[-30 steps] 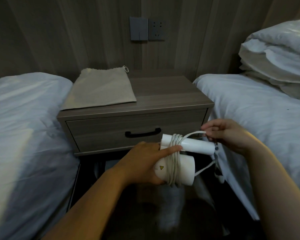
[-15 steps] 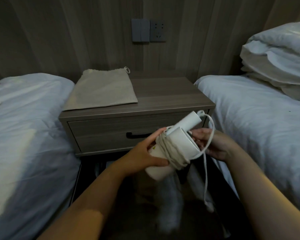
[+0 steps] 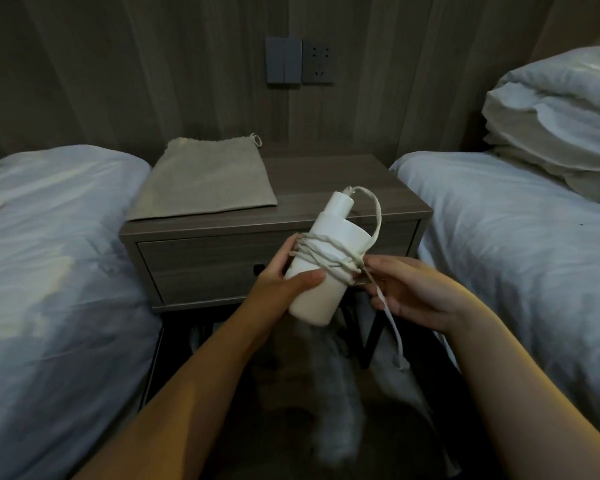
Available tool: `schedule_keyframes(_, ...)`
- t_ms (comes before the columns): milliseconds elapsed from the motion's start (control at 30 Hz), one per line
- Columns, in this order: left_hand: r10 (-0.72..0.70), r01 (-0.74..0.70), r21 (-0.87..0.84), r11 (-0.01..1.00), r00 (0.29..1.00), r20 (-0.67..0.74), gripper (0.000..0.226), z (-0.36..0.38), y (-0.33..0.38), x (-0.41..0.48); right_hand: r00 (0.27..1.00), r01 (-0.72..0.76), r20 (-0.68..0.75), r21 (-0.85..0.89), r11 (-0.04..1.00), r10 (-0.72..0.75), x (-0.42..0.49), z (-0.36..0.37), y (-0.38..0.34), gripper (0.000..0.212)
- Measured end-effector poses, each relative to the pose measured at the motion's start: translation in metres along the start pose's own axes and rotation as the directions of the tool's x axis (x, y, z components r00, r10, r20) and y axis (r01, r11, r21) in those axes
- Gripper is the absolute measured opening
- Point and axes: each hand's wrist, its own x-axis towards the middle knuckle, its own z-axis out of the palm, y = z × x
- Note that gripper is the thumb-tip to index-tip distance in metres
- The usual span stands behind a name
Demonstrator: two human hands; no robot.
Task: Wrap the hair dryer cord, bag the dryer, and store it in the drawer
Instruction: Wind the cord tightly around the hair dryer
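A white folded hair dryer (image 3: 329, 261) is held tilted in front of the nightstand, its handle end pointing up and away. My left hand (image 3: 284, 282) grips its body from the left, thumb across the front. Several turns of its pale cord (image 3: 329, 256) circle the middle. My right hand (image 3: 406, 289) pinches the cord at the dryer's right side; the loose end hangs down from it toward the floor. A beige drawstring bag (image 3: 205, 181) lies flat on the nightstand top. The drawer (image 3: 201, 265) below is closed; its dark handle is mostly hidden behind my left hand.
The wooden nightstand (image 3: 326, 174) stands between two beds with white sheets, left bed (image 3: 49, 254) and right bed (image 3: 516, 230). Folded duvets (image 3: 558, 112) are stacked on the right bed. A switch and socket (image 3: 298, 60) sit on the wall panel behind.
The dryer has been turned from lying sideways to tilted upright and raised. My right hand moved from above the handle down to the dryer's right side, laying more cord around it.
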Motion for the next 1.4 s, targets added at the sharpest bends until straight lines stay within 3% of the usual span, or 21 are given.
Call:
schedule_keyframes(133,0.057,-0.049,0.225,0.973,0.998,-0.028,0.098,0.001,-0.003,-0.001,0.996,-0.029,-0.088,-0.113,0.993,0.019,0.000,0.007,0.004,0.048)
schedule_keyframes(367,0.054,-0.047,0.253,0.966,0.998,-0.019,0.079,0.002,0.000,0.001,0.977,0.062,-0.188,-0.216,0.974,-0.104,0.002,0.019,0.013,0.052)
schedule_keyframes(600,0.093,-0.065,0.270,0.961,0.991,-0.093,0.080,0.002,0.002,-0.003,0.966,0.085,-0.192,-0.392,0.916,-0.172,-0.004,0.029,0.012,0.032)
schedule_keyframes(833,0.038,-0.042,0.374,0.927,0.999,0.018,0.095,-0.009,0.003,-0.005,0.957,0.056,-0.182,-0.648,0.760,-0.226,-0.012,0.036,0.011,0.018)
schedule_keyframes(1033,0.129,-0.106,0.480,0.871,0.992,-0.014,0.103,-0.008,0.008,-0.006,0.951,0.005,-0.215,-0.709,0.706,-0.222,-0.015,0.039,0.005,0.026)
schedule_keyframes(1167,0.269,-0.144,0.616,0.774,0.956,-0.114,0.111,-0.006,0.012,-0.009,0.953,-0.060,-0.228,-0.786,0.615,-0.198,-0.013,0.043,0.003,0.046)
schedule_keyframes(1300,0.417,-0.162,0.773,0.614,0.897,-0.143,0.115,-0.012,0.013,-0.012,0.971,-0.090,-0.203,-0.795,0.600,-0.123,-0.015,0.045,0.000,0.033)
schedule_keyframes(1400,0.480,-0.181,0.875,0.449,0.875,-0.066,0.116,-0.022,0.010,-0.009,0.982,-0.093,-0.160,-0.873,0.478,-0.103,-0.021,0.040,-0.007,0.025)
